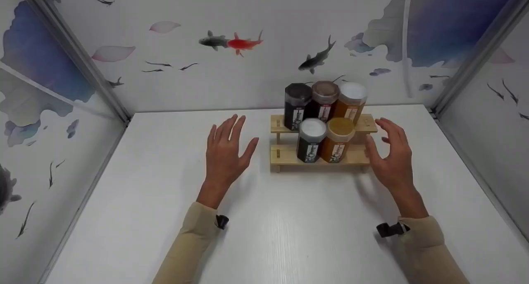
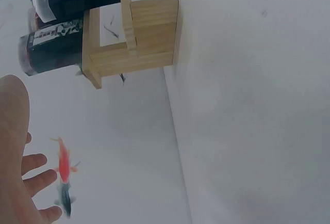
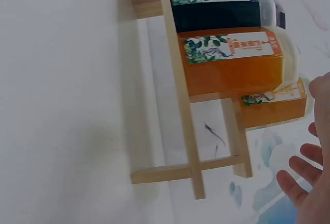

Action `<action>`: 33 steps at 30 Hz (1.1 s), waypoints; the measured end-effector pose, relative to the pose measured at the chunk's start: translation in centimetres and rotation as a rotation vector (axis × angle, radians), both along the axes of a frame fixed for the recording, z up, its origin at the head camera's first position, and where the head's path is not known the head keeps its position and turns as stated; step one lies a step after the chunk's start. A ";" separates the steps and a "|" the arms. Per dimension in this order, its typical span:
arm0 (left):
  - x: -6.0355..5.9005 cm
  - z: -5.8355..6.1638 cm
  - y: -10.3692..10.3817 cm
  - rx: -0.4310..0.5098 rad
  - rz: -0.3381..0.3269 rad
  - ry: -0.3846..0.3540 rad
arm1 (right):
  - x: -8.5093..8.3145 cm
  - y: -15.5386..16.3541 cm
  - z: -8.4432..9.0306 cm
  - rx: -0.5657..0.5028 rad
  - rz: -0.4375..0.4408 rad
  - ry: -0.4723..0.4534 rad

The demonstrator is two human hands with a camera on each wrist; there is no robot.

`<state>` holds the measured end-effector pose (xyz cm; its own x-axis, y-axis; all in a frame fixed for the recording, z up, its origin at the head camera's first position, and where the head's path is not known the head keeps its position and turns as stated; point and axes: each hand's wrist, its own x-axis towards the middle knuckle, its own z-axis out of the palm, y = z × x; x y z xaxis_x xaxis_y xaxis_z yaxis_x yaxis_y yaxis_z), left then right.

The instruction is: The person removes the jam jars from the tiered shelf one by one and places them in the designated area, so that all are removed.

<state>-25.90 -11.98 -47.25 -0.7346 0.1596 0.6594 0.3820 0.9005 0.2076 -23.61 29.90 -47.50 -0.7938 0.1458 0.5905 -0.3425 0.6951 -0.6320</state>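
Far left: side wall [image 1: 37, 122] papered with fish and petals, cut off by the frame edge. Next, left hand [image 1: 226, 151] hovering above the white worktop [image 1: 264, 234], fingers straight and spread, holding nothing, just left of the wooden rack [image 1: 285, 156] and not touching it; beige sleeve [image 1: 186, 247] cut off at the bottom edge; small black clip [image 1: 222, 221] at the wrist, too small to make out. From the left wrist view, only the edge of that palm and three fingertips [image 2: 38, 180] seen, blurred, with the rack's end [image 2: 139, 38] and two dark jars [image 2: 51, 43] partly cropped. Centre: two-step rack standing near the back wall [image 1: 264, 48], carrying five jars counted in all. Upper step, three: black jar [image 1: 296, 104], brown jar [image 1: 324, 98], amber jar with white lid [image 1: 351, 100], lower halves hidden behind the front row. Lower step, two: dark jar with grey-white lid [image 1: 310, 140] and orange jar [image 1: 338, 139], side by side, touching. Label print too small to read. Right: right hand [image 1: 392, 156] raised just beside the rack's right end, fingers loosely open, gripping nothing; contact with the rack not clear. From the right wrist view, only fingertips [image 3: 301, 175] at the frame edge, jars lying sideways in view, the rear ones largely hidden.
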 end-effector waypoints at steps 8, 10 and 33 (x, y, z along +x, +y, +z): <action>0.5 -1.3 2.7 0.174 -0.114 -0.040 | -0.4 0.5 -2.2 -0.241 -0.019 -0.304; 0.6 -1.5 3.8 0.202 -0.153 -0.062 | -0.5 0.9 -2.7 -0.275 -0.018 -0.387; -0.2 -1.1 13.6 0.321 -0.350 -0.164 | -1.0 2.7 -5.3 -0.300 0.064 -0.736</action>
